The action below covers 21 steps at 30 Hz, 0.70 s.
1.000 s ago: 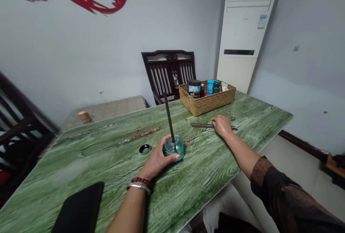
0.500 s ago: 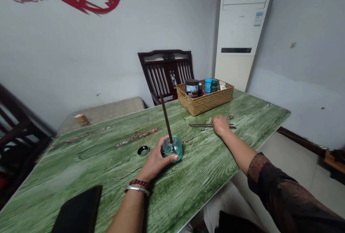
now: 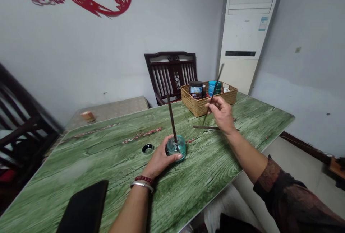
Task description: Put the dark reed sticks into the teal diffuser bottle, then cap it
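Upright stick: a thin dark-brown stick (image 3: 171, 118), standing with a slight tilt, its lower end in the jar.

Jar: a squat round teal glass jar (image 3: 177, 149), on the tabletop near the table's middle, within your left hand's grip.

Left hand: your left hand (image 3: 160, 161), closed around the jar from the near side, thumb and fingers wrapped on the glass, gripping it.

Left wrist: a red bead bracelet (image 3: 144, 180) and a silver bangle (image 3: 141, 186), resting just behind the hand.

Right hand: your right hand (image 3: 221, 114), raised off the table, partly closed, pinching a slim dark stick (image 3: 217, 80) that slants across the palm side.

Right arm: stretched forward and out to your right, wrist bent, in a dark patterned sleeve (image 3: 280, 193).

Flat stick: a slim dark stick (image 3: 205, 127), lying on the table just below your right hand.

Surface: a green wood-grain table (image 3: 215, 161).

Near the jar: a small black ring (image 3: 147, 148), just beyond your left hand.

Near edge: a flat black rectangular case (image 3: 83, 208), near your left arm.

Far end: a woven rattan basket (image 3: 208, 100), holding a dark lidded jar (image 3: 196, 89) and a blue cup (image 3: 212, 87).
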Motion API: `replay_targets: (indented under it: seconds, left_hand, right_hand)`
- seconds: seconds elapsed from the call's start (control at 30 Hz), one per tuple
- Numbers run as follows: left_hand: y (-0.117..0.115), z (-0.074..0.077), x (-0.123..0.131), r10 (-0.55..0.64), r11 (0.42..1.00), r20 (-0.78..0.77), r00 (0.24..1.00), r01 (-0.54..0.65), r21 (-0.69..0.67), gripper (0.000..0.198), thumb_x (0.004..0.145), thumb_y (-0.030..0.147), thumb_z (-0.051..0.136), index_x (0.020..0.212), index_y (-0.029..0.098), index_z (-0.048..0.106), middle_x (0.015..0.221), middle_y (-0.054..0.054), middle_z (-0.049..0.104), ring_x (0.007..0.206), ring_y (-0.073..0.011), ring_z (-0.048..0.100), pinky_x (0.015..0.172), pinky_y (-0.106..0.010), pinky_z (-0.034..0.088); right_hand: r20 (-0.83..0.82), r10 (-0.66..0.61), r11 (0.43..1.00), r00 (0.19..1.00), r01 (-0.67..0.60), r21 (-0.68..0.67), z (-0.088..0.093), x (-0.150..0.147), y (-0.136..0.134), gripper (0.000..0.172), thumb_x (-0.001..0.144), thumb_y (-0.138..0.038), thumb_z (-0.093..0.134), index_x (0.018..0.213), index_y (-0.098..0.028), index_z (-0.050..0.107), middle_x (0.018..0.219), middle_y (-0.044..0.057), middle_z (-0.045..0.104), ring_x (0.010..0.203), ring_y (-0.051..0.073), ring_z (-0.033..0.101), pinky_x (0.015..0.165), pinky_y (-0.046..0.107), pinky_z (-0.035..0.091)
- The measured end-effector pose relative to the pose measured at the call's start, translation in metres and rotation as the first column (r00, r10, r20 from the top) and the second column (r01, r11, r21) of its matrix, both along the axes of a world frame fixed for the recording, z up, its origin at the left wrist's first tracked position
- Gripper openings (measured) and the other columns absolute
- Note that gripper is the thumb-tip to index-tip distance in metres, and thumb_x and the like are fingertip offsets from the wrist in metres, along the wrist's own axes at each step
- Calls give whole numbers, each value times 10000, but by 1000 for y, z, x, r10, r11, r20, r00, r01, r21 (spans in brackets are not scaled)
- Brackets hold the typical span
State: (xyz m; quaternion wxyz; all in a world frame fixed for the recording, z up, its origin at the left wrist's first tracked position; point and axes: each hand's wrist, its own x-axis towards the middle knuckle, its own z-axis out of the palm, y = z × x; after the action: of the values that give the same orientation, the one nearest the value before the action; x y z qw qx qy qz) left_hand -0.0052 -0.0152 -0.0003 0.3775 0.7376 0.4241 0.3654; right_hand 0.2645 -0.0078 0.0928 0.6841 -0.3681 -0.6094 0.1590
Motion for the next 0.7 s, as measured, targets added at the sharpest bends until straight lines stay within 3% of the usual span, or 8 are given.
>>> replay_targets:
  seconds: [0.1, 0.2, 0.47, 0.7]
  left_hand:
    - [0, 1, 0, -2, 1000, -16, 1000, 2, 4, 788, 630, 478, 817, 1288, 181, 500, 1200, -128, 678, 1115, -330, 629, 1012, -476, 460]
    - [0, 0, 1, -5, 1000, -10, 1000, 5, 9, 782, 630, 477, 822, 1286, 193, 506, 1203, -121, 680, 1123, -331, 631, 1013, -474, 464]
    - [-1, 3, 2, 17, 1000, 9, 1000, -17, 15, 789, 585, 465, 838, 1266, 197, 540, 1205, -118, 684, 1140, -342, 624, 1035, -484, 452]
    - [-1, 3, 2, 16, 999, -11, 1000, -16, 30, 787, 609, 471, 824, 1278, 184, 525, 1206, -122, 677, 1134, -333, 620, 1026, -471, 449]
  right_hand:
    - [-204, 249, 968, 947, -251, 17, 20, -27, -11, 158, 851, -336, 632, 952, -223, 588, 847, 1, 680, 758, 150, 639, 657, 273, 540]
    - [-257, 344, 935, 903, -356, 3, 20, -50, -13, 167, 813, -332, 670, 908, -219, 593, 820, -6, 688, 728, 133, 646, 630, 250, 531]
    - [-244, 344, 905, 907, -390, -171, -20, -79, 3, 163, 759, -310, 678, 855, -199, 609, 760, -12, 676, 774, 154, 691, 741, 278, 529]
    - [-171, 320, 900, 932, -356, -253, -36, -85, 6, 149, 727, -307, 701, 801, -199, 631, 749, -12, 685, 753, 174, 698, 717, 279, 528]
